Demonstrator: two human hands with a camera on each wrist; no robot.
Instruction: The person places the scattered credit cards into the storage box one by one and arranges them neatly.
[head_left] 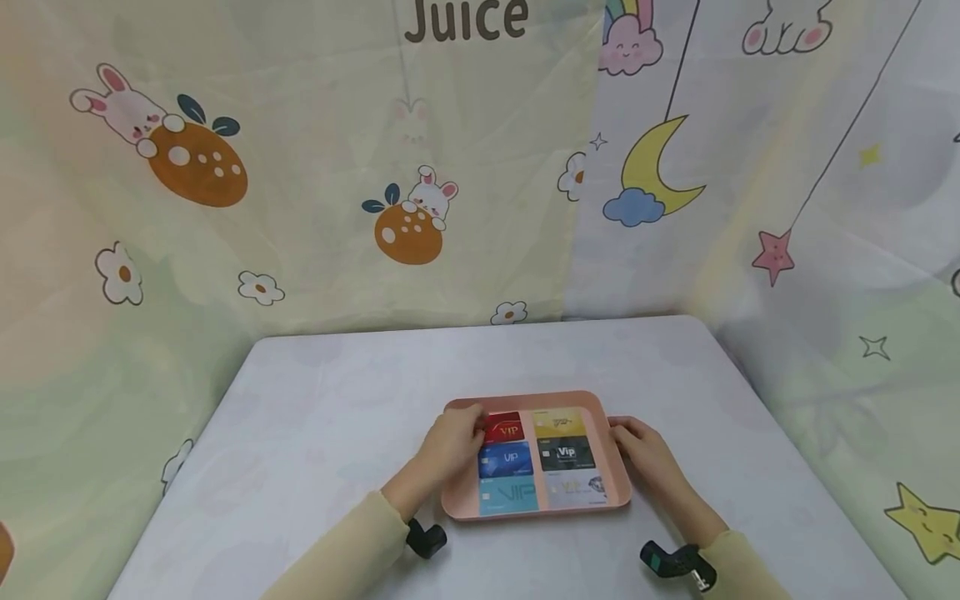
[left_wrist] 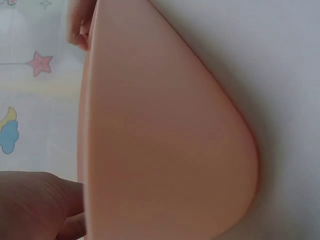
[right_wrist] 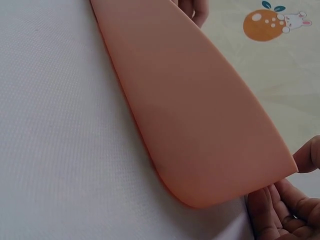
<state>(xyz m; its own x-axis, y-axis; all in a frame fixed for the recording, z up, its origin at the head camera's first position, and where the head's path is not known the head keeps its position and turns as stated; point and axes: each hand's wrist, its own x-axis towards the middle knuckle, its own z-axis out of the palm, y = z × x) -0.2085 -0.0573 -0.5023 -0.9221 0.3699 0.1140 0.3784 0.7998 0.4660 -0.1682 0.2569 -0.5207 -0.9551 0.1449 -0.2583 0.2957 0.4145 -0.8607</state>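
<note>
A shallow pink tray [head_left: 528,515] holds several bank-style cards in two columns. On the left are a red VIP card [head_left: 506,427], a blue VIP card [head_left: 505,460] and a teal VIP card [head_left: 507,495]. A gold card [head_left: 558,422], a black Vip card [head_left: 567,454] and a pale card [head_left: 575,489] form the right column. My left hand [head_left: 450,443] reaches over the left rim, fingers curled at the red card's left edge. In the left wrist view, the tray wall hides its fingertips. My right hand [right_wrist: 285,210] pinches the tray's right edge, thumb above and fingers below.
The tray is at the white table [head_left: 337,400]. Printed cloth walls [head_left: 315,167] stand behind and beside it. Each wrist carries a black camera, the left camera [head_left: 427,539] near the tray's lower left and the right camera [head_left: 675,560] below its right side.
</note>
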